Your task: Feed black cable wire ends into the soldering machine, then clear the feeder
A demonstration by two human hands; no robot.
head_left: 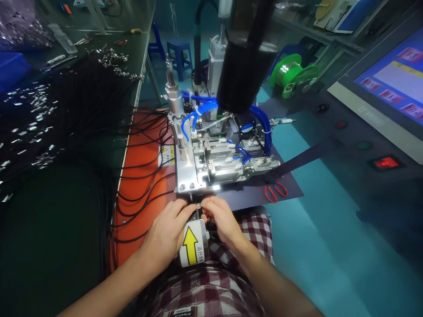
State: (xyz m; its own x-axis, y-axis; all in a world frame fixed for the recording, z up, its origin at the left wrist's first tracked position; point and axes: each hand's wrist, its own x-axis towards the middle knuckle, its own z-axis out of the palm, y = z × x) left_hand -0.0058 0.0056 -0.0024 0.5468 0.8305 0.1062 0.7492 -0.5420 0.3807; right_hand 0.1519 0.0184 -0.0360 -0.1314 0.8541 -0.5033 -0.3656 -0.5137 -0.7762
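My left hand [168, 226] is bent over the near end of a metal machine [190, 174], its thumb and fingers pinched at a small metallic piece [198, 205]. From the other side, the closed fingertips of my right hand [218, 214] meet the same small piece. Its exact shape is too small to make out. Just below the hands lies a white plate with a yellow arrow [191, 246], partly covered by my left hand. Blue air tubes [206, 107] curve over the machine behind the hands.
Red-handled scissors [276, 192] lie right of the machine. Black cables [145, 200] cross the orange surface [132, 259] on the left, near a large pile of black cables [66, 119]. A control panel with a screen [393, 83] stands at right; a green spool [289, 75] is behind.
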